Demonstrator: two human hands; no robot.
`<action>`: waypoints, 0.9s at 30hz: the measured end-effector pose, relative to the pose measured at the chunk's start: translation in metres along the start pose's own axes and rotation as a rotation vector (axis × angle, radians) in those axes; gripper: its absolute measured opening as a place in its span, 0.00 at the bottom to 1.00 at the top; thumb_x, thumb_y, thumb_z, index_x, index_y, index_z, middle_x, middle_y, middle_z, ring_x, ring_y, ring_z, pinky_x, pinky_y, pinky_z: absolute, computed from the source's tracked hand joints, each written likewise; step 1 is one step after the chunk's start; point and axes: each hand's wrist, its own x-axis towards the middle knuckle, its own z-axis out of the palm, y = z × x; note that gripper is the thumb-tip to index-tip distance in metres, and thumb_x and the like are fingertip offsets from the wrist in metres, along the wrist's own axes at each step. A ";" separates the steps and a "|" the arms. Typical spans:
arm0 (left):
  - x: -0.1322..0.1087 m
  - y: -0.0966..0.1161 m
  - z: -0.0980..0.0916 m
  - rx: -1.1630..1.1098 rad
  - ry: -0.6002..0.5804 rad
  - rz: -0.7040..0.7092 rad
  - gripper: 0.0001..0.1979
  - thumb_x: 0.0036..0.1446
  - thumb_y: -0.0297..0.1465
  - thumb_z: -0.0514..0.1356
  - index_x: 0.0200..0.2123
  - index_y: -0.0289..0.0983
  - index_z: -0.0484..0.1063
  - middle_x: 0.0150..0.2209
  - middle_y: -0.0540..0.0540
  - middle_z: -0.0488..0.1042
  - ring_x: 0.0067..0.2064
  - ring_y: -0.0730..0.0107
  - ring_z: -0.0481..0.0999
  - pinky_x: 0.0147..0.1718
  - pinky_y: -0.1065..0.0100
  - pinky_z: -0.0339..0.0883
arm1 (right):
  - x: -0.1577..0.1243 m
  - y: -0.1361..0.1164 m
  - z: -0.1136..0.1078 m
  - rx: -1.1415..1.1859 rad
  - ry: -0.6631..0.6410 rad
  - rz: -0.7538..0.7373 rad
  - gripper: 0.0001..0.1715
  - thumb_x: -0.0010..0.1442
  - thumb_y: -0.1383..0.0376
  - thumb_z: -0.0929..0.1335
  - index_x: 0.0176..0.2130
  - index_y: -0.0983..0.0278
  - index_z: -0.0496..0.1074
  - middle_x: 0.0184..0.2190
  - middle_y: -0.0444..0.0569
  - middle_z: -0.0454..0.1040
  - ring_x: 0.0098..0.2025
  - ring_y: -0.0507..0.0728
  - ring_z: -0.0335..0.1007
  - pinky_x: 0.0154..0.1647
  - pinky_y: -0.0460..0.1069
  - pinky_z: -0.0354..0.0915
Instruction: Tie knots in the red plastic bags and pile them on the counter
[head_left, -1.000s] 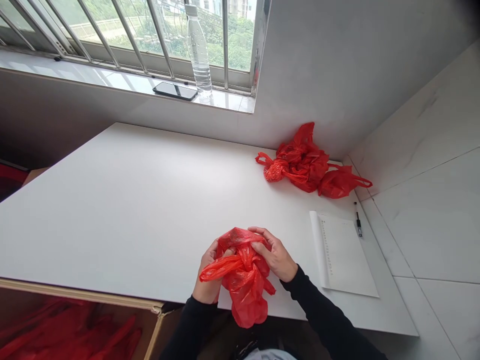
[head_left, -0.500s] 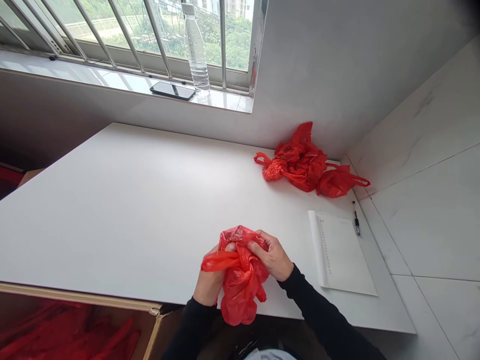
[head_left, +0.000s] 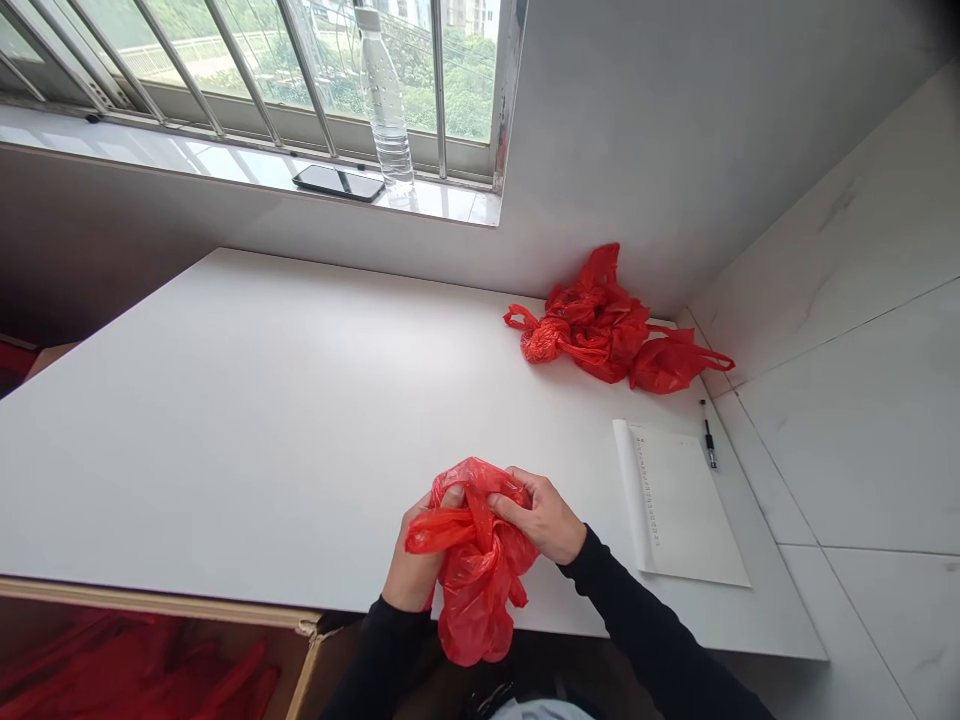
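Observation:
Between my two hands is a crumpled red plastic bag (head_left: 476, 600), held over the front edge of the white table (head_left: 300, 400). My left hand (head_left: 415, 560) grips its left side, the thumb pressed into the folds and the fingers mostly hidden behind the plastic. On the upper right, my right hand (head_left: 544, 515) pinches the bag with thumb and fingers. A loop of the bag sticks out to the left across my left hand. Whether anything is inside the bag I cannot tell.
A heap of red plastic bags (head_left: 600, 325) lies at the back right against the wall. Right of my hands are an open notebook (head_left: 690, 510) and a pen (head_left: 709, 440). A cardboard box (head_left: 311, 660) with red bags stands front left. The windowsill holds a phone (head_left: 337, 182) and a water bottle (head_left: 388, 110).
Both hands still hold the red bag, with its folds shifted slightly and its bottom hanging a little lower. The whole view has moved slightly.

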 end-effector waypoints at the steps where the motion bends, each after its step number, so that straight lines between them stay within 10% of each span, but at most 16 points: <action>1: -0.002 0.002 0.000 0.053 -0.042 -0.017 0.19 0.54 0.40 0.67 0.48 0.39 0.76 0.43 0.41 0.80 0.42 0.53 0.78 0.38 0.62 0.72 | 0.002 0.001 0.001 0.011 0.035 -0.009 0.17 0.60 0.51 0.70 0.36 0.62 0.72 0.29 0.41 0.71 0.29 0.52 0.66 0.34 0.48 0.66; 12: -0.002 0.003 -0.004 0.214 -0.158 0.018 0.15 0.51 0.36 0.69 0.42 0.38 0.77 0.35 0.45 0.80 0.35 0.60 0.77 0.34 0.64 0.70 | 0.002 -0.008 0.001 -0.032 0.033 -0.067 0.23 0.61 0.57 0.70 0.54 0.59 0.68 0.46 0.49 0.76 0.46 0.58 0.74 0.50 0.55 0.69; 18: -0.001 0.000 -0.007 0.342 -0.190 0.002 0.09 0.52 0.37 0.67 0.32 0.38 0.77 0.29 0.47 0.76 0.30 0.66 0.71 0.29 0.68 0.65 | 0.009 -0.007 0.006 -0.126 0.059 -0.146 0.11 0.63 0.59 0.67 0.44 0.61 0.73 0.40 0.47 0.78 0.42 0.57 0.75 0.47 0.53 0.69; 27: 0.001 0.003 -0.010 -0.082 -0.128 -0.145 0.17 0.57 0.42 0.63 0.42 0.34 0.76 0.36 0.41 0.79 0.39 0.52 0.79 0.34 0.62 0.71 | 0.004 -0.004 -0.008 -0.058 -0.107 -0.028 0.22 0.59 0.54 0.71 0.50 0.61 0.70 0.44 0.48 0.76 0.45 0.58 0.74 0.48 0.53 0.69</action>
